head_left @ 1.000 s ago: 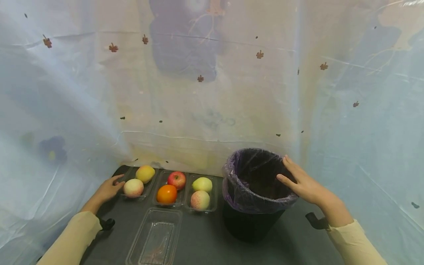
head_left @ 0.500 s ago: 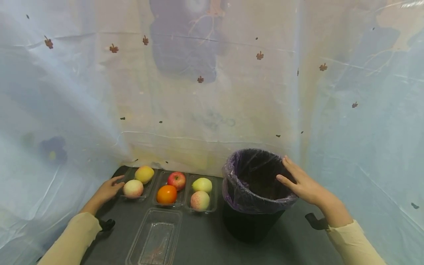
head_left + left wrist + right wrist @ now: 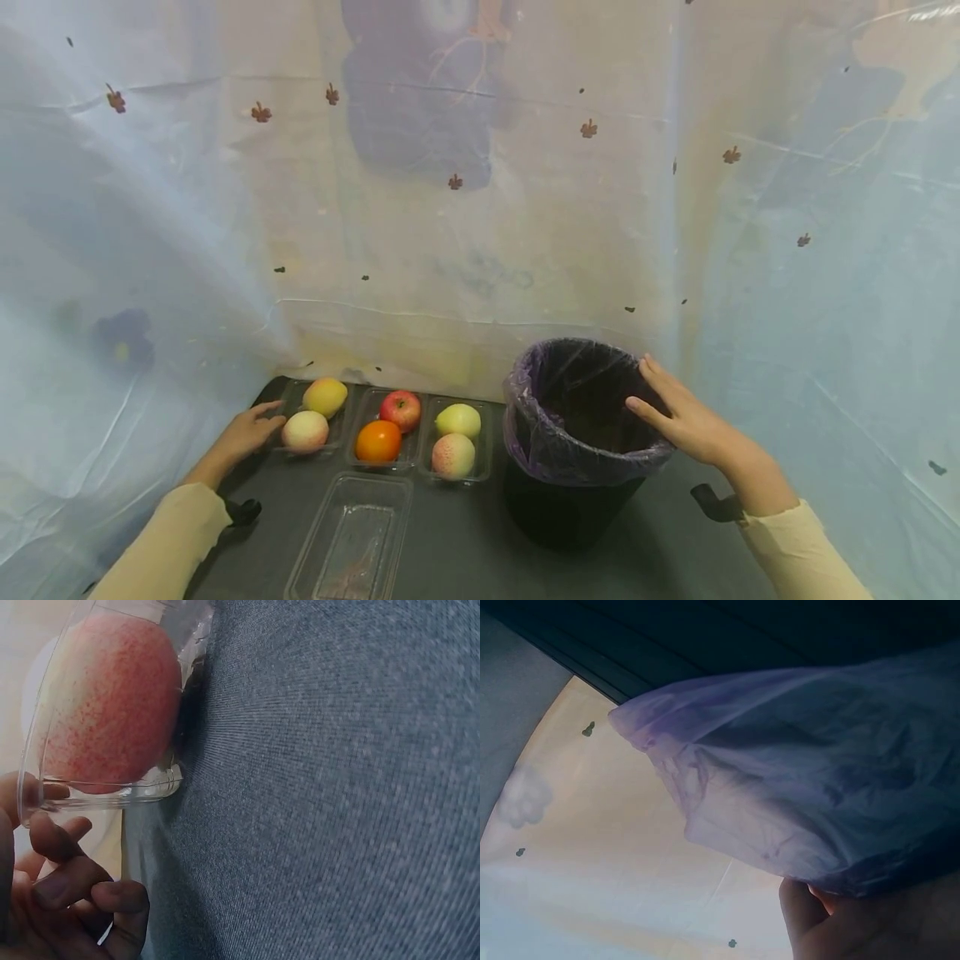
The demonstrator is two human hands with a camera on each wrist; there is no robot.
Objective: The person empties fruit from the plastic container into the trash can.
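Note:
At the back left, my left hand (image 3: 246, 431) pinches the rim of a clear plastic tray (image 3: 112, 796) between thumb and finger. A pale red-speckled peach (image 3: 305, 432) and a yellow fruit (image 3: 326, 397) lie in that tray. My right hand (image 3: 686, 421) rests along the right rim of a black bin (image 3: 562, 508), its fingers fairly straight and the thumb over the opening. A thin purple bag (image 3: 780, 765) lines the bin and folds over its rim; in the right wrist view a fingertip is at the bag's edge.
Beside the left tray, one clear tray (image 3: 381, 464) holds a red apple (image 3: 401, 410) and an orange fruit (image 3: 378, 441). Another (image 3: 486, 433) holds a yellow-green fruit (image 3: 458, 420) and a second peach (image 3: 453, 456). A bare tray (image 3: 357, 546) lies in front. Plastic sheeting (image 3: 480, 233) hangs behind.
The peach in the left tray has shifted slightly right and toward me; the yellow fruit has shifted slightly left. My right hand has stayed at the bin's rim.

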